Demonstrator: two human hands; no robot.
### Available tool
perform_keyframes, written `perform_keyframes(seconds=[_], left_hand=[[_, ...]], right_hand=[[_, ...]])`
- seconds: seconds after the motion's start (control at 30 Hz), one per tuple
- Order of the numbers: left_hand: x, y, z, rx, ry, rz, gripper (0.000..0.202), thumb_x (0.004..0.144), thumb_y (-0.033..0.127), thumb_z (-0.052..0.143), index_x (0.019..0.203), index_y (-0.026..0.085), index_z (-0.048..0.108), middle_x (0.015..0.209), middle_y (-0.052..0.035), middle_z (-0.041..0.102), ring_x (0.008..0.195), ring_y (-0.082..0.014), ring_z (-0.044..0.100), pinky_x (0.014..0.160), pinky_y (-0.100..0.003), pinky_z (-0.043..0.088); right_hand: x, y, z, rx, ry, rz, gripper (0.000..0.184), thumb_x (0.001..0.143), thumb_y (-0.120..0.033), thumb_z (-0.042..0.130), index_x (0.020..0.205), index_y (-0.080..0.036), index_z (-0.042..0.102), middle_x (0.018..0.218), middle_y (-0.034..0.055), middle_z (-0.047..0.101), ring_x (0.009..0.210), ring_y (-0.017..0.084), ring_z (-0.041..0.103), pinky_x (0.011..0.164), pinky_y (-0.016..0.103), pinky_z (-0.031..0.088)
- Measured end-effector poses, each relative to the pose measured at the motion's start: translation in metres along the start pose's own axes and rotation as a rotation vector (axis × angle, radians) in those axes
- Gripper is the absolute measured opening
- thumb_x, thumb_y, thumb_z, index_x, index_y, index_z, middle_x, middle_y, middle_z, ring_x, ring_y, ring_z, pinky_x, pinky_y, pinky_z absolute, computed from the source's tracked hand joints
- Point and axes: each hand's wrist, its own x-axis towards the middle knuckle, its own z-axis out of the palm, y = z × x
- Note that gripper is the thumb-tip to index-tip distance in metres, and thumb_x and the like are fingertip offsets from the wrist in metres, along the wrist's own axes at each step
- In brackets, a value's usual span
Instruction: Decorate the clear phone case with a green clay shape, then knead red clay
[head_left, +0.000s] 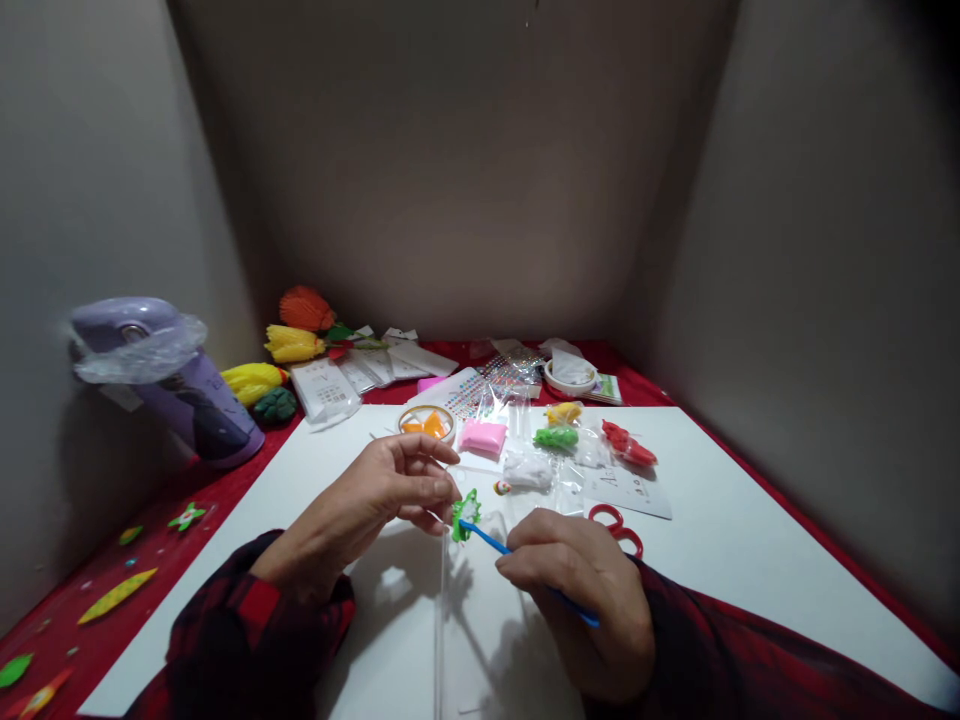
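Between the fingertips of my left hand [379,495] is a small green and white clay-like piece [466,513] with an uneven, frilly edge. My right hand [581,580] grips a thin blue modelling tool [489,540]. The tool's tip touches the lower part of the green piece or lies just in front of it. Just beyond the piece sits a tiny white, red and yellow ornament [502,488]. Under both hands runs a clear, flat plastic sheet or board [441,630] with a visible edge.
Red-handled scissors [619,528] lie beside my right hand. Further back are soft packets in pink [484,437], green [556,438], white [527,469] and red [630,445], plus a round dish [452,428] with orange pieces. A purple tumbler [214,410] stands left near artificial flowers [294,343].
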Motion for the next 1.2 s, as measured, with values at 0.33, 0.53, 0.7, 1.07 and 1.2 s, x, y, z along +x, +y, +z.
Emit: perform_keyframes(seconds=[0.33,0.53,0.7,1.07,1.2], left_hand=[[0.0007,-0.0004,0.0017,0.001,0.011,0.003,0.029,0.069,0.017,0.075,0.094,0.016,0.061,0.071,-0.0024,0.068,0.062,-0.0132,0.063,0.056,-0.024,0.052],[-0.0005,0.0012,0.0025,0.005,0.024,-0.006,0.030,0.068,0.018,0.076,0.094,0.016,0.061,0.071,-0.0026,0.068,0.062,-0.0140,0.062,0.056,-0.025,0.052],[-0.0004,0.0019,0.0024,-0.001,0.022,-0.011,0.031,0.067,0.019,0.076,0.094,0.016,0.061,0.070,-0.0022,0.067,0.062,-0.0146,0.063,0.056,-0.025,0.052],[-0.0009,0.0014,0.0024,-0.006,0.009,0.006,0.030,0.069,0.017,0.074,0.095,0.015,0.060,0.069,-0.0022,0.068,0.060,-0.0132,0.062,0.056,-0.024,0.050],[-0.0001,0.0025,0.0031,-0.015,0.005,0.003,0.030,0.067,0.018,0.076,0.094,0.016,0.060,0.070,-0.0021,0.068,0.059,-0.0135,0.062,0.056,-0.025,0.050]], right_hand=[[0.0010,-0.0008,0.0026,-0.003,0.004,0.020,0.018,0.086,-0.005,0.047,0.082,-0.014,0.063,0.070,0.0051,0.062,0.063,0.014,0.058,0.057,0.027,0.041],[0.0032,-0.0030,0.0002,-0.011,0.031,0.000,0.019,0.087,-0.006,0.046,0.086,-0.015,0.062,0.072,0.0058,0.062,0.064,0.014,0.058,0.056,0.026,0.044],[0.0057,-0.0053,-0.0010,0.014,0.042,0.020,0.012,0.089,-0.015,0.052,0.083,-0.014,0.062,0.072,0.0067,0.061,0.064,0.015,0.058,0.055,0.027,0.046],[0.0052,-0.0041,0.0006,0.035,0.013,0.044,0.013,0.086,-0.012,0.051,0.080,-0.014,0.062,0.070,0.0057,0.060,0.063,0.015,0.057,0.055,0.026,0.045],[0.0053,-0.0044,0.0005,0.018,0.004,0.043,0.015,0.088,-0.015,0.051,0.079,-0.015,0.063,0.069,0.0051,0.060,0.062,0.014,0.056,0.055,0.026,0.045]])
